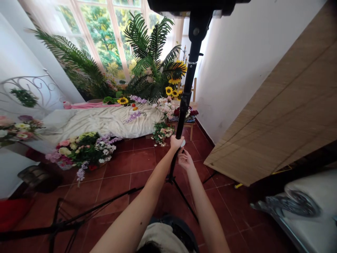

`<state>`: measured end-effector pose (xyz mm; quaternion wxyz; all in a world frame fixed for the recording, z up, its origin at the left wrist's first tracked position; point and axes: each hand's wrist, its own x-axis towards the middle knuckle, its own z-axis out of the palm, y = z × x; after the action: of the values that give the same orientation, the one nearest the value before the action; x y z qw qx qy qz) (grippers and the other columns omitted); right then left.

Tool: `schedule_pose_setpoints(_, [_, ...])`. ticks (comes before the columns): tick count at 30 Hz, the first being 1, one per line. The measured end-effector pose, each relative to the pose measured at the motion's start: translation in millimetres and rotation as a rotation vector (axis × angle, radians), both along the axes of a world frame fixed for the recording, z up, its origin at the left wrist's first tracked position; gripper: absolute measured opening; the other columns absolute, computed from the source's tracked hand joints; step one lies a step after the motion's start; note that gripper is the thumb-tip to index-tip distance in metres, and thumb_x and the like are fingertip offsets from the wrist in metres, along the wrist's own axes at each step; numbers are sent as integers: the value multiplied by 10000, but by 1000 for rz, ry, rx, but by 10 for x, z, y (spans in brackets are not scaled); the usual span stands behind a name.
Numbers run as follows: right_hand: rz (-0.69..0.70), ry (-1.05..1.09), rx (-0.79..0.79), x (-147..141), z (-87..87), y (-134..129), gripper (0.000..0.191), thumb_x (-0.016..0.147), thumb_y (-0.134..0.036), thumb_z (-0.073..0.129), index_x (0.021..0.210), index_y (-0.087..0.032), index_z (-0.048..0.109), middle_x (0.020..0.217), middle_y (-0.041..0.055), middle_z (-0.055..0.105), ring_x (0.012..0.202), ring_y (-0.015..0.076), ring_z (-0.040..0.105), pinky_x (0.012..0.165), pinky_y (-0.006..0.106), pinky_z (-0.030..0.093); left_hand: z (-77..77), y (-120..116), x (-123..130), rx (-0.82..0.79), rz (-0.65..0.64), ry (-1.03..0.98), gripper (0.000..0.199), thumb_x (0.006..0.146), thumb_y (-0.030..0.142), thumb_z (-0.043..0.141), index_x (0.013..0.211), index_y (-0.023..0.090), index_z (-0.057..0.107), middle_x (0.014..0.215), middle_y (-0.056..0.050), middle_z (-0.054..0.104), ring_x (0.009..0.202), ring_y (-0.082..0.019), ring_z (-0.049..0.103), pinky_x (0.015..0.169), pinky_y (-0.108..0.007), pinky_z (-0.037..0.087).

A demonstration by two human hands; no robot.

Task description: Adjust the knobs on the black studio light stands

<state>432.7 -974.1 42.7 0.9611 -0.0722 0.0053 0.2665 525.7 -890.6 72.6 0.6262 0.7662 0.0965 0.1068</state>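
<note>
Nothing legible anywhere in view – no words, numbers or logos. Only a thin yellow strip [281, 170] low beside the woven panel [265, 102], too small and blurred to make out – any marking on it uncertain.

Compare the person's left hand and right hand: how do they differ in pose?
The left hand closes around the black stand pole, while the right hand is open, fingers loosely curled. The left hand sits higher than the right hand. Both hands are bare.
</note>
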Motion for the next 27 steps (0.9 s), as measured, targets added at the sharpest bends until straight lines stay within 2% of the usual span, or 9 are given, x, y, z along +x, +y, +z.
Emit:
schedule_pose_setpoints(6, [30, 57, 53, -6, -30, -32, 297, 932, -169, 293, 941, -165, 590, 708, -3, 631, 421, 35, 428, 378, 82, 399, -16, -8, -7, -27, 0, -37, 234, 591, 342, 659, 526, 151, 539, 488, 8, 504, 494, -102, 501, 481, -191, 372])
schedule_pose_setpoints(11, [-19, -43, -66, -7, -18, -29, 242, 915, -147, 361, 908, -160, 603, 661, -16, 624, 405, 24, 423, 369, 55, 395, -4, -6, -7, -26, 7, -28, 242, 590, 344, 663, 523, 149, 535, 491, 5, 505, 514, -108, 516, 498, -194, 390])
schedule_pose_setpoints(13, [-98, -179, -244, 2, 0, -19, 251, 917, -147, 353, 887, -153, 602, 680, -1, 648, 397, 22, 422, 361, 48, 386, 5, -2, -6, -14, 6, -17, 232, 593, 335, 657, 525, 148, 537, 499, 3, 510, 518, -110, 521, 501, -196, 393])
schedule_pose_setpoints(17, [-246, -551, -1074, -17, 15, -18, 423, 938, -269, 201, 845, -127, 589, 617, -6, 663, 346, 41, 416, 323, 95, 379, 17, 5, -15, -4, 9, 0, 220, 584, 322, 664, 534, 143, 547, 513, 1, 521, 529, -113, 532, 509, -197, 399])
schedule_pose_setpoints(19, [-319, -613, -1376, -63, -12, -43, 307, 912, -325, 339, 850, -147, 582, 609, -16, 662, 389, 56, 486, 361, 132, 409, 21, 5, -21, -2, 14, 4, 219, 583, 319, 667, 535, 141, 547, 518, -1, 529, 539, -117, 543, 516, -197, 403])
schedule_pose_setpoints(21, [-437, -590, -1552, -121, -61, -82, 105, 831, -284, 558, 857, -184, 577, 608, -14, 645, 502, 90, 575, 469, 161, 441, 26, 0, -26, 1, 16, 4, 214, 589, 314, 663, 538, 142, 547, 522, -2, 539, 554, -122, 555, 522, -196, 407])
schedule_pose_setpoints(24, [-575, -544, -1757, -186, -141, -146, 160, 761, -225, 654, 891, -214, 561, 584, -17, 583, 605, 141, 610, 599, 218, 436, 42, -7, -28, -2, 9, 18, 206, 588, 312, 665, 543, 145, 554, 523, -3, 550, 571, -130, 570, 532, -198, 413])
schedule_pose_setpoints(27, [-591, -478, -1820, -191, -200, -175, 182, 763, -280, 640, 905, -230, 538, 612, -16, 582, 617, 161, 599, 600, 247, 425, 74, -6, -40, 6, 6, 41, 198, 586, 308, 674, 553, 147, 563, 523, -5, 553, 587, -140, 586, 540, -203, 415])
